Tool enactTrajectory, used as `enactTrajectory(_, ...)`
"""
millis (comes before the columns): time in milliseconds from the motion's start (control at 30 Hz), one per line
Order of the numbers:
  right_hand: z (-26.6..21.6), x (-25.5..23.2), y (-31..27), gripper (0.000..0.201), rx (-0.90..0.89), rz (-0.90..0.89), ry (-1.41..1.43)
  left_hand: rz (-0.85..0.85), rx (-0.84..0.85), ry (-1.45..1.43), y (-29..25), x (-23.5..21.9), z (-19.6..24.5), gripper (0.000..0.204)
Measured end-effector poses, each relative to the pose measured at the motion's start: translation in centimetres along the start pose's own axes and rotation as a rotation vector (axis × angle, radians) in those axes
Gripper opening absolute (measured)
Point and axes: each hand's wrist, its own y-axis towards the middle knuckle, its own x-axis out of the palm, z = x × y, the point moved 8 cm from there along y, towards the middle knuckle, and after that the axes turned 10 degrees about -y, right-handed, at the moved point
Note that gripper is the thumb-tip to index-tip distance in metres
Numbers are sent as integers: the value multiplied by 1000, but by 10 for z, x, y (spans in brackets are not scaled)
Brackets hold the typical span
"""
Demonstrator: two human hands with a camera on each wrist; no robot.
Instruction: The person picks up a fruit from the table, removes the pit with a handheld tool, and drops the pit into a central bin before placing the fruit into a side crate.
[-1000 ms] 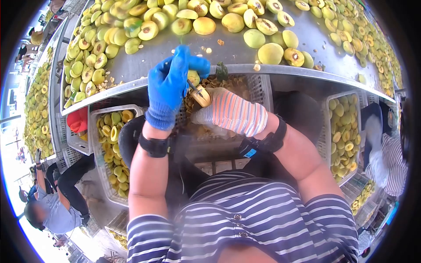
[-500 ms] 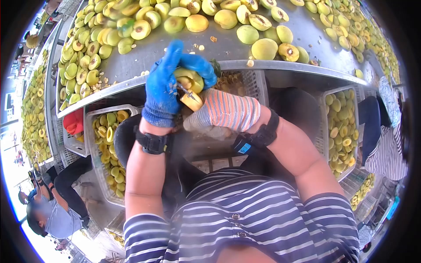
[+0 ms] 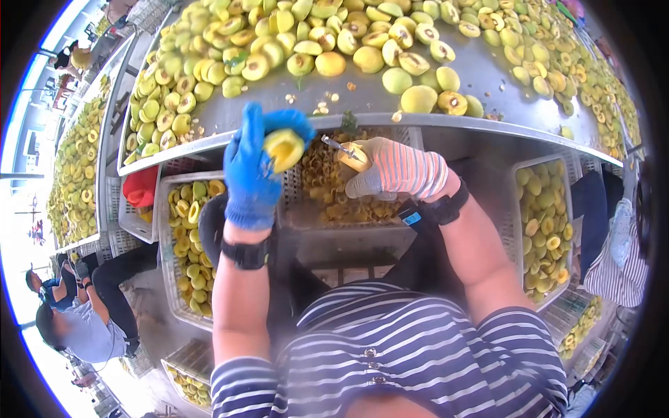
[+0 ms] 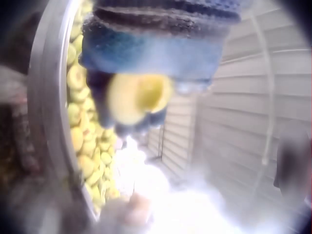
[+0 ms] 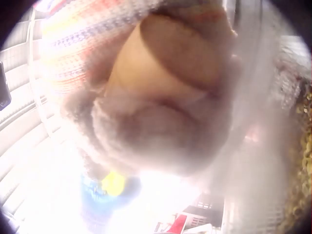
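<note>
My left hand (image 3: 254,164), in a blue glove, holds a yellow fruit half (image 3: 283,148) with its hollowed cut face turned toward me, just below the steel table's edge (image 3: 390,120). The same fruit half (image 4: 139,97) shows blurred in the left wrist view, under the blue glove. My right hand (image 3: 390,167), in a striped knit glove, grips a small wooden-handled pitting tool (image 3: 348,153) with a short metal tip. The two hands are apart, above a grey crate of pits and scraps (image 3: 334,184). The right wrist view shows only the glove (image 5: 161,92) close up.
Yellow-green fruit halves and whole fruits (image 3: 411,83) cover the steel table. Crates of halved fruit stand at the left (image 3: 185,230) and right (image 3: 547,216). A red container (image 3: 141,187) sits under the table. Other people sit at lower left (image 3: 77,320) and right (image 3: 613,258).
The tool was working inside the fruit in the left hand. Now the hands have parted: the right hand has moved right with the tool, and the left holds the hollowed half alone.
</note>
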Motion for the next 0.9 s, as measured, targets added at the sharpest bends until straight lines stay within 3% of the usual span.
enactTrajectory(33,1,-6,-4,29,-19,36,-17,8,87,128,-7,-9,13,54)
enactTrajectory(67,7,-9,-4,30,-37,71,-26,45,-8,-18,-9,-36,14,49)
enactTrajectory(100,10,-12,-6,31,-57,104,-33,160,-16,47,-15,-64,29,42)
enactTrajectory(133,7,-16,-10,32,-114,133,-45,113,84,470,-17,-99,47,34)
enactTrajectory(167,9,-14,-8,33,-155,131,-14,184,-34,885,-9,-164,40,33)
enactTrajectory(200,10,-10,-5,35,-196,124,16,298,-59,1297,-13,-168,55,34)
enactTrajectory(267,0,-13,-5,39,-276,210,-103,203,141,1198,15,-124,57,38)
enactTrajectory(300,2,-14,-3,40,-293,250,-116,90,132,903,37,-92,39,39)
enactTrajectory(333,5,-17,-1,42,-305,293,-129,138,-151,797,47,-41,29,39)
enactTrajectory(367,11,-22,-1,42,-296,343,-75,-133,154,871,80,-15,8,39)
enactTrajectory(400,17,-27,-1,42,-285,393,-19,-175,2,836,98,16,-14,41)
enactTrajectory(433,23,-34,-2,43,-270,448,35,-243,-171,914,115,42,-37,45)
enactTrajectory(500,29,-44,-7,42,-203,456,153,-395,262,1284,168,61,-88,56)
enactTrajectory(533,31,-48,-8,42,-170,460,214,-425,425,1429,173,77,-93,59)
enactTrajectory(633,38,-48,-5,40,-143,474,254,-582,206,1644,176,88,-117,60)
enactTrajectory(733,36,-46,-2,40,-148,443,309,-545,-33,1470,179,67,-112,54)
enactTrajectory(767,34,-45,-1,40,-160,432,326,-480,30,1384,182,51,-111,51)
enactTrajectory(800,34,-45,1,40,-142,432,283,-423,-158,1209,173,38,-103,43)
enactTrajectory(867,33,-43,7,41,-109,427,202,-228,-385,279,153,-1,-98,41)
enactTrajectory(900,30,-41,8,39,-101,458,142,-155,-399,35,136,-10,-92,40)
